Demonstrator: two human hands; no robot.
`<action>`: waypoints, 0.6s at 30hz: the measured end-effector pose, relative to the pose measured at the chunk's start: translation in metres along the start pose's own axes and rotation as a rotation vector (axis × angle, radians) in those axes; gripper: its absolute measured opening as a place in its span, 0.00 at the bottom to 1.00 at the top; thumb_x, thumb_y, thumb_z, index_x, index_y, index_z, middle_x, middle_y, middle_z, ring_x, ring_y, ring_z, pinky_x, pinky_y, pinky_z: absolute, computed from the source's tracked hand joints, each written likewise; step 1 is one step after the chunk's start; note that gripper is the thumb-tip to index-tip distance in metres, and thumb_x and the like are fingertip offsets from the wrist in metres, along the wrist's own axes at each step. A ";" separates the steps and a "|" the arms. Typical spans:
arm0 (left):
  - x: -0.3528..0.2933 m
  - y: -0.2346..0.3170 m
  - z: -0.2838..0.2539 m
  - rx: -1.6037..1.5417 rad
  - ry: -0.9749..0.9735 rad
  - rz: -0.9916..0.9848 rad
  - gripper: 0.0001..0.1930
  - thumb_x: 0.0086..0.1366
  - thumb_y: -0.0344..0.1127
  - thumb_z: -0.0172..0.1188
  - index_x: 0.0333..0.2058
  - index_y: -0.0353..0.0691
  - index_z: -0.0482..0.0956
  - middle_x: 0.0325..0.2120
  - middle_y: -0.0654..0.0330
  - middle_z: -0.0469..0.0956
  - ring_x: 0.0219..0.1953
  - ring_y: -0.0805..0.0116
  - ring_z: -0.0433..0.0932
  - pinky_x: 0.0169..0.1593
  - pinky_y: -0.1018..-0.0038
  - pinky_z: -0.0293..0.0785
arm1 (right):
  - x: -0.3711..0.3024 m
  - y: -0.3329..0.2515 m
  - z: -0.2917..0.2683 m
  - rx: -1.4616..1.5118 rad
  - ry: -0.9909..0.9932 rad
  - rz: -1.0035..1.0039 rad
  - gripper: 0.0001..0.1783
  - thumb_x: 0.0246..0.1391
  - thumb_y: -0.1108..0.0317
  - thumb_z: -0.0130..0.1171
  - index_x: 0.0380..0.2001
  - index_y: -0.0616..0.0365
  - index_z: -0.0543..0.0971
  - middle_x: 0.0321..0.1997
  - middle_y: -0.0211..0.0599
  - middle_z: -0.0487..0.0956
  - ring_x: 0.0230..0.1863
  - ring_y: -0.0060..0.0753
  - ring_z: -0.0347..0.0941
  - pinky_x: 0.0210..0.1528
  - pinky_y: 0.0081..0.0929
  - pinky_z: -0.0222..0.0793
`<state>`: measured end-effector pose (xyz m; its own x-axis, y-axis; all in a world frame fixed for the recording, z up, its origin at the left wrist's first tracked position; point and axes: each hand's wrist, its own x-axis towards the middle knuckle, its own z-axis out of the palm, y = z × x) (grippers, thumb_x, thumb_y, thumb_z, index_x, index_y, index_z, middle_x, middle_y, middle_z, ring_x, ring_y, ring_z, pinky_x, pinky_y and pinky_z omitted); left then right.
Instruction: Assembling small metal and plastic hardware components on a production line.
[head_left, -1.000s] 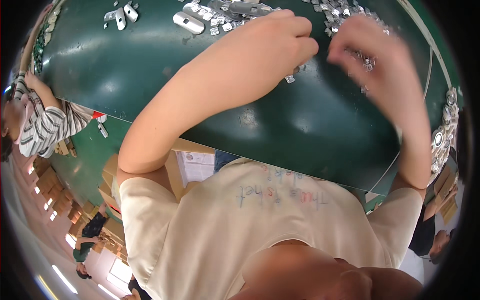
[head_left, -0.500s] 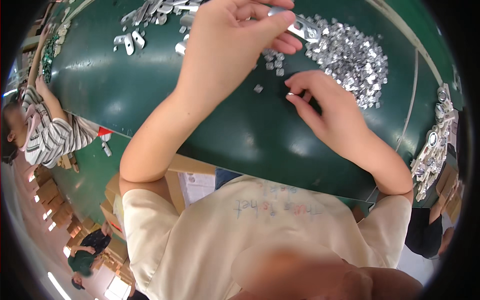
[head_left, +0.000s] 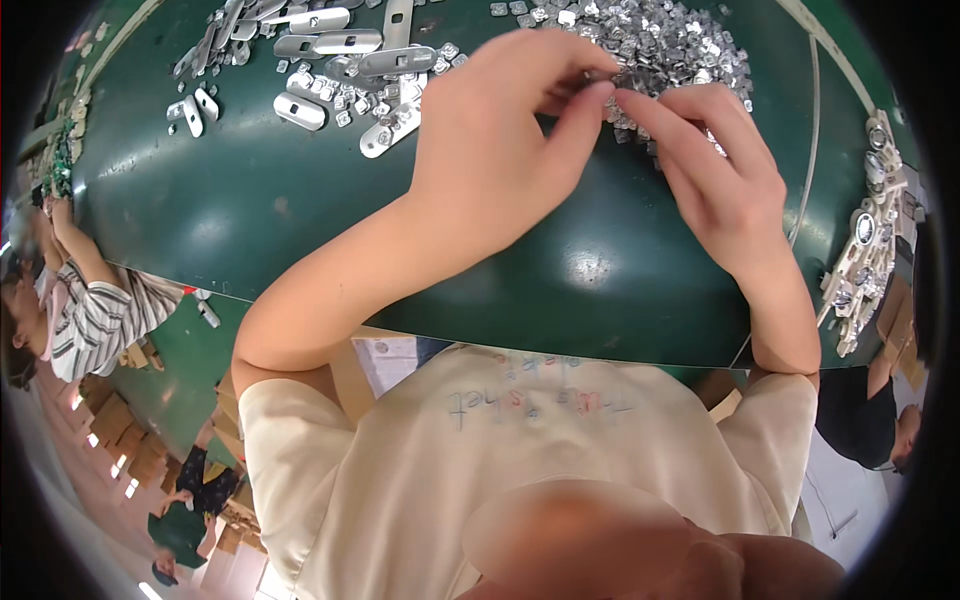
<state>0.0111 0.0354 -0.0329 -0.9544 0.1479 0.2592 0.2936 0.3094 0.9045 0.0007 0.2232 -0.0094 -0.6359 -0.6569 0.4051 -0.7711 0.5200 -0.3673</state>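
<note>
Two hands meet at the near edge of a big pile of small silvery metal bits (head_left: 655, 45) on a dark green tabletop (head_left: 250, 210). Left hand (head_left: 500, 150) comes in from the lower left, knuckles up, with the thumb and first fingers drawn together at the tips right where the pile starts. Its grip looks pressed together on something tiny, but honestly the piece itself is hidden between the fingertips, so can't say exactly what's pinched. Right hand (head_left: 720, 190) comes from the lower right with its index finger stretched out toward the left hand's fingertips, just about touching them. The other fingers curl loosely over the pile's edge; whether that hand pinches anything, I can't tell.

Up at the top left of the tabletop lies a bunch of longer silver plates (head_left: 345, 45), oblong with rounded ends, scattered flat with a few small bits mixed in. Along the right rim of the tabletop sits a row of round metal parts (head_left: 865, 235), well apart from the hands. A thin pale line (head_left: 810, 140) runs along the tabletop between the pile and that row. Far left, another person in a striped sleeve (head_left: 95, 320) sits at the tabletop's edge.
</note>
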 end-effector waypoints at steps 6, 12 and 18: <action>0.002 -0.001 -0.001 -0.109 -0.050 -0.135 0.09 0.58 0.20 0.55 0.38 0.29 0.73 0.28 0.58 0.77 0.30 0.72 0.79 0.36 0.81 0.76 | -0.006 0.010 0.003 -0.005 0.008 0.016 0.22 0.35 0.87 0.56 0.40 0.65 0.76 0.31 0.40 0.72 0.30 0.34 0.69 0.31 0.25 0.66; 0.003 0.005 -0.003 -0.226 -0.084 -0.233 0.09 0.58 0.20 0.54 0.39 0.29 0.72 0.28 0.57 0.76 0.31 0.70 0.79 0.36 0.80 0.76 | 0.002 0.015 0.004 -0.083 0.022 -0.030 0.17 0.41 0.87 0.56 0.39 0.67 0.75 0.33 0.40 0.75 0.29 0.32 0.70 0.33 0.23 0.67; 0.002 0.011 -0.007 -0.362 -0.105 -0.321 0.10 0.58 0.19 0.54 0.40 0.28 0.72 0.28 0.55 0.76 0.31 0.69 0.79 0.36 0.80 0.76 | -0.005 0.010 -0.002 0.752 0.073 0.662 0.10 0.55 0.76 0.52 0.40 0.67 0.75 0.31 0.35 0.77 0.28 0.17 0.69 0.28 0.12 0.63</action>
<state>0.0117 0.0330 -0.0197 -0.9776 0.1984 -0.0708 -0.0700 0.0112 0.9975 -0.0038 0.2331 -0.0136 -0.9497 -0.3117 -0.0314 -0.0575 0.2721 -0.9606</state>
